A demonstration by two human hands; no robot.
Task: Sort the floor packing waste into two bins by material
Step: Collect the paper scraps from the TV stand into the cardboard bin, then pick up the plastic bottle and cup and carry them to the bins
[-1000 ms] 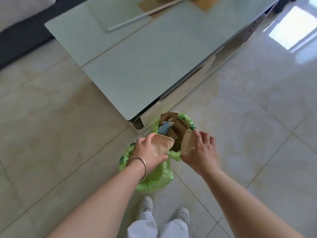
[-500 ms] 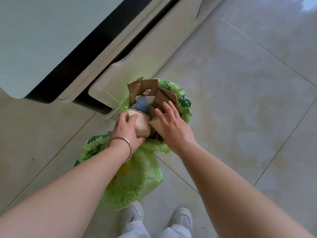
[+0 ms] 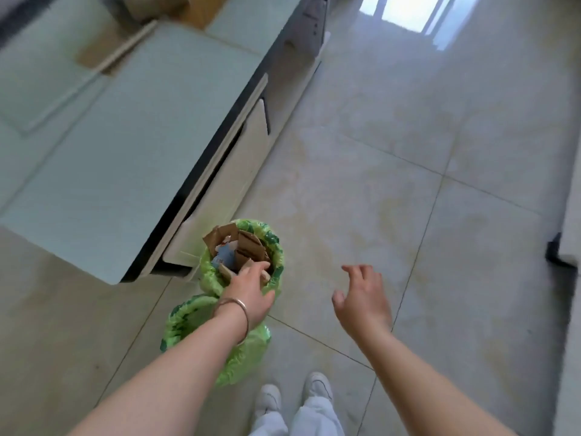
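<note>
Two bins lined with green bags stand on the tiled floor (image 3: 393, 190), touching each other, just off the corner of the low glass-topped table (image 3: 132, 146). The far bin (image 3: 273, 247) sits at about eleven o'clock from the person's white shoes (image 3: 294, 394) and it is packed: brown cardboard pieces (image 3: 248, 247) stand on edge inside, poking above the rim, with a scrap of blue and white stuff (image 3: 224, 256) wedged among them. The near bin (image 3: 185, 319) lies right below it at seven o'clock; the left forearm crosses over it, so its contents cannot be made out.

The left hand (image 3: 250, 294), a thin bangle (image 3: 234, 313) on the wrist, reaches over the near rim of the far bin with fingers straight, the tips touching a cardboard piece at the rim, nothing pinched. The right hand (image 3: 361, 297) hangs well clear at three o'clock of the bins, above bare tile, fingers spread and loosely bent, holding nothing.

Edges now: the table's dark side runs from twelve o'clock down to the far bin, its corner just beside the green liner. A pale furniture edge (image 3: 569, 215) closes the right side at three o'clock. Between the two, open tile stretches from the shoes up to twelve o'clock, bright glare at the top.
</note>
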